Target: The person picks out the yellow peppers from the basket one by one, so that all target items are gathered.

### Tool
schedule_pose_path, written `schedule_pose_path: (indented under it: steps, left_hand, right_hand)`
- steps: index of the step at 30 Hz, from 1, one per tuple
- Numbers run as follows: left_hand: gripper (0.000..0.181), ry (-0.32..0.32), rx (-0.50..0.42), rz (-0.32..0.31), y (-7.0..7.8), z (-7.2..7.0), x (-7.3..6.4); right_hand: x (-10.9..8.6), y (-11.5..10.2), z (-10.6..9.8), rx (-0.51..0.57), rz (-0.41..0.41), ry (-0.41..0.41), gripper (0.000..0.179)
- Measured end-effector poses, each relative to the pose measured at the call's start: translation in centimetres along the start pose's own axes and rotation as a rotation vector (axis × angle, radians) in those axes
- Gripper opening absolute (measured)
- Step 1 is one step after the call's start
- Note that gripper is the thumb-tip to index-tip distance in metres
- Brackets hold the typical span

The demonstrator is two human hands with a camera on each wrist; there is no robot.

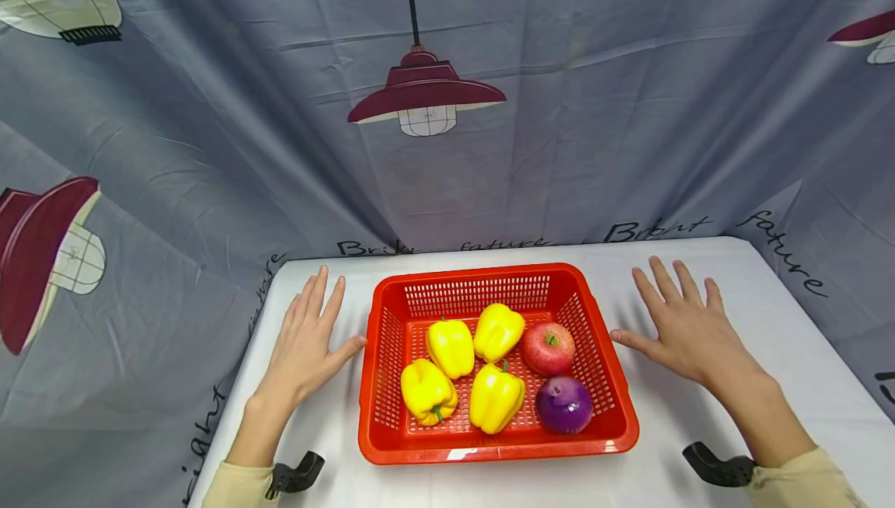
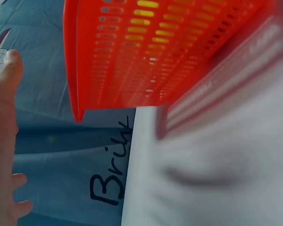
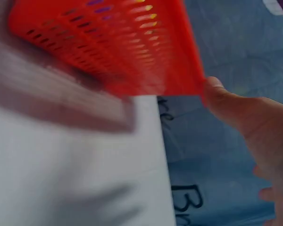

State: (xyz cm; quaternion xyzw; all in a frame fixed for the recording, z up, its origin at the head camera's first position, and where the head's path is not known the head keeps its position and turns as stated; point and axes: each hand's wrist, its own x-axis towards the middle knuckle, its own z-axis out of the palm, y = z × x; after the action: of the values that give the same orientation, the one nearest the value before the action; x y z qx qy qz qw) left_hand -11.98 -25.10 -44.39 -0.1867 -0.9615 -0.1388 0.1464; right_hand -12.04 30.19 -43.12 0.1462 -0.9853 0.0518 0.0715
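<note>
basket (image 1: 531, 450) is sitting lower centre, probably stiff, holdable by side rims (image 1: 368, 368); left hand (image 1: 302, 349), right hand (image 1: 688, 329) are hovering empty, fingers apart.

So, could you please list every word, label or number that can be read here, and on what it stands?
All stand on the grey-blue printed fabric curtain:
"Bri…", back left; last letters unclear.
"fature", back centre.
"Bri…t", back right; middle letters unclear.
"fature", right side.
"…ture", left side; beginning unclear.
"…ght", lower left; beginning unclear.
Right edge: cut-off black lettering, unreadable.
I see no lettering on the red perforated plastic basket.
</note>
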Motion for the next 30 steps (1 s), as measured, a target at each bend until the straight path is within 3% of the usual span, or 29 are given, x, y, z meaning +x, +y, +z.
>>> schedule_pose_path:
  steps: [9,13,17,24,30]
  left_hand:
    - [0.091,0.065,-0.291,0.058,0.9,0.4,-0.3]
    - [0.087,0.066,-0.422,0.097,1.2,0.6,-0.4]
    - [0.084,0.012,-0.548,0.127,1.8,1.1,-0.7]
    - [0.089,-0.044,-0.568,0.123,2.2,2.6,-1.1]
    - [0.085,-0.082,-0.623,0.096,2.4,4.0,-1.4]
  right_hand:
    - [-0.1,-1.4,-2.1,0.058,-0.074,0.025,0.111]
    - [0.2,-1.9,-2.7,0.287,-0.111,-0.026,0.106]
    - [0.7,-2.1,-2.7,0.542,-0.135,-0.088,0.104]
    - [1.5,-2.0,-3.0,0.709,-0.11,-0.126,0.106]
    - [2.3,-2.0,-3.2,0.82,-0.143,-0.128,0.101]
